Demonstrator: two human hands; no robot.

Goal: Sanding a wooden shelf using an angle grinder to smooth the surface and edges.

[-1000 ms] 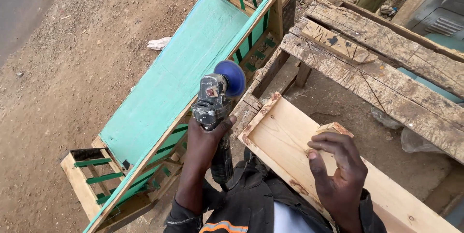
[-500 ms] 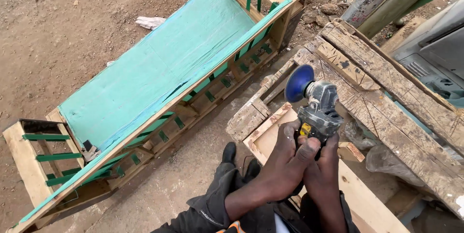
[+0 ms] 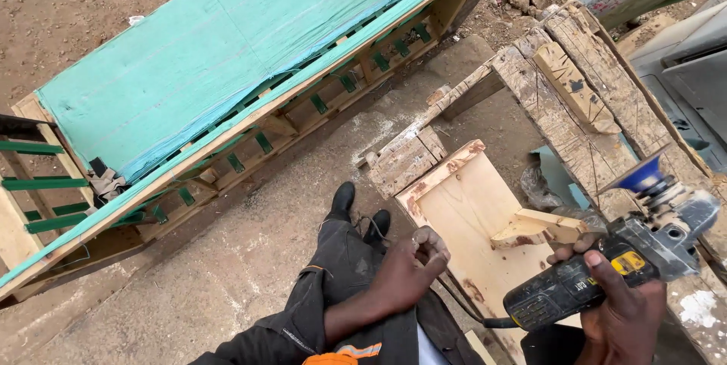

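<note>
Gripping an angle grinder (image 3: 606, 278), the right hand (image 3: 625, 312) has its fingers (image 3: 598, 270) wrapped tight round the dark ribbed body; a yellow label patch sits just above the thumb. Blue abrasive disc (image 3: 642, 176) sits at the tool's far end, tilted, above the weathered, cracked plank table (image 3: 560, 119). Just left of these fingers a small pale wood offcut (image 3: 534, 227), angular with rough reddish edges, rests on a smooth light plywood panel (image 3: 469, 206). Left hand (image 3: 413, 270) hovers over the panel's near edge, fingers (image 3: 433, 244) curled loosely inward, holding nothing visible. Further left, beyond that hand: timber frame (image 3: 250, 119) covered in green mesh sheet, lying on the dirt ground.
</note>
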